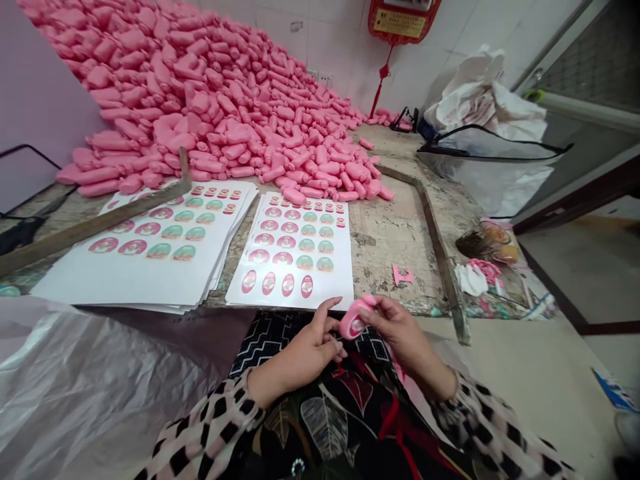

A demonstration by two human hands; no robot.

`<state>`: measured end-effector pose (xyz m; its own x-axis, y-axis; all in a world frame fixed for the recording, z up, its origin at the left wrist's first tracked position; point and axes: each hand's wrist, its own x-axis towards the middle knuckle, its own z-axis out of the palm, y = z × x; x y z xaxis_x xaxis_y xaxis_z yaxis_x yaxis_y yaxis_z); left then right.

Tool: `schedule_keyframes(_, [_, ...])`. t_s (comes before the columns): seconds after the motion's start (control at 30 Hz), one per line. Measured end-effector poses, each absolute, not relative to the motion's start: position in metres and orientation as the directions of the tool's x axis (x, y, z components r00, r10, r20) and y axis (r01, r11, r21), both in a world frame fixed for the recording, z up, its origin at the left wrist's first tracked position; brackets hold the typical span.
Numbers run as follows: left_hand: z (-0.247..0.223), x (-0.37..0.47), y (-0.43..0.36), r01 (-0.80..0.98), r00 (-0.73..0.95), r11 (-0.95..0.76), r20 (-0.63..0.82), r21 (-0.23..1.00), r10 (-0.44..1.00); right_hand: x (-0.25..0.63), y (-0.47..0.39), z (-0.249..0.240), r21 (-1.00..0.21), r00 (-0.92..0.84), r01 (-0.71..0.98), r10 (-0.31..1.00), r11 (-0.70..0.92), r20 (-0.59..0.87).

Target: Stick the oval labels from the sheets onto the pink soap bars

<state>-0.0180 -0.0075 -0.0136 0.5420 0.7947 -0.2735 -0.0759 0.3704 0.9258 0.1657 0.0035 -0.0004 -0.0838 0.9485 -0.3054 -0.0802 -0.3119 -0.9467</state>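
My right hand [400, 328] grips a small pink bottle-shaped piece [353, 320] between thumb and fingers, just past the table's front edge and above my lap. A dark-pink oval sticker shows on the face of the piece. Beside it, my left hand [316, 343] has its index finger stretched out and the other fingers loosely bent. Nothing is visible in the left hand; whether its fingertips touch the piece I cannot tell. Right behind the hands lies a sticker sheet [330, 283] with rows of pink and green labels and a row of ovals at its near end.
A huge heap of similar pink pieces [225, 113] covers the back left. A stack of sticker sheets [125, 280] lies left, under a wooden strip [95, 223]. Another strip [440, 257] runs along the right. A pink scrap [403, 275], a brush [475, 244] and a clear bag [493, 173] sit rightward.
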Motion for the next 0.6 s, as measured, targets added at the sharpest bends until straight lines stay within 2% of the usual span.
schedule_keyframes(0.07, [-0.017, -0.017, -0.007, -0.052, 0.527, 0.367, -0.287, 0.929, 0.800, 0.197, -0.004, -0.007, -0.949, 0.020, 0.179, 0.965, -0.261, -0.261])
schedule_keyframes(0.13, [-0.020, -0.018, -0.005, -0.041, 0.523, 0.379, -0.303, 0.925, 0.797, 0.230, -0.016, -0.018, -0.835, 0.093, 0.482, 0.963, -0.265, -0.252])
schedule_keyframes(0.17, [-0.021, -0.018, -0.004, -0.035, 0.522, 0.381, -0.308, 0.924, 0.795, 0.245, -0.023, -0.025, -0.726, 0.113, 0.628, 0.955, -0.281, -0.273])
schedule_keyframes(0.23, [-0.022, -0.019, -0.002, -0.016, 0.529, 0.373, -0.309, 0.928, 0.791, 0.267, -0.036, -0.039, -0.425, 0.141, 0.856, 0.923, -0.296, -0.359])
schedule_keyframes(0.3, [-0.021, -0.018, -0.001, 0.000, 0.543, 0.362, -0.304, 0.932, 0.783, 0.277, -0.045, -0.049, -0.169, 0.140, 0.957, 0.886, -0.235, -0.441])
schedule_keyframes(0.33, [-0.021, -0.018, -0.001, 0.007, 0.548, 0.357, -0.302, 0.934, 0.780, 0.278, -0.045, -0.050, -0.108, 0.118, 0.976, 0.873, -0.191, -0.473])
schedule_keyframes(0.4, [-0.017, -0.016, 0.000, 0.021, 0.536, 0.344, -0.301, 0.939, 0.788, 0.271, -0.038, -0.044, -0.145, 0.023, 0.983, 0.867, -0.109, -0.497])
schedule_keyframes(0.47, [-0.012, -0.016, 0.001, 0.035, 0.487, 0.325, -0.300, 0.945, 0.820, 0.263, -0.022, -0.027, -0.296, -0.084, 0.953, 0.892, -0.058, -0.445])
schedule_keyframes(0.53, [-0.008, -0.017, 0.002, 0.036, 0.410, 0.308, -0.295, 0.951, 0.863, 0.257, -0.002, -0.003, -0.382, -0.096, 0.924, 0.956, -0.017, -0.277])
schedule_keyframes(0.57, [-0.007, -0.019, 0.002, 0.031, 0.369, 0.301, -0.291, 0.953, 0.883, 0.257, 0.008, 0.009, -0.358, -0.056, 0.934, 0.984, -0.008, -0.167])
schedule_keyframes(0.6, [-0.006, -0.020, 0.002, 0.023, 0.329, 0.292, -0.283, 0.956, 0.901, 0.259, 0.015, 0.019, -0.284, 0.006, 0.959, 0.998, -0.023, -0.059])
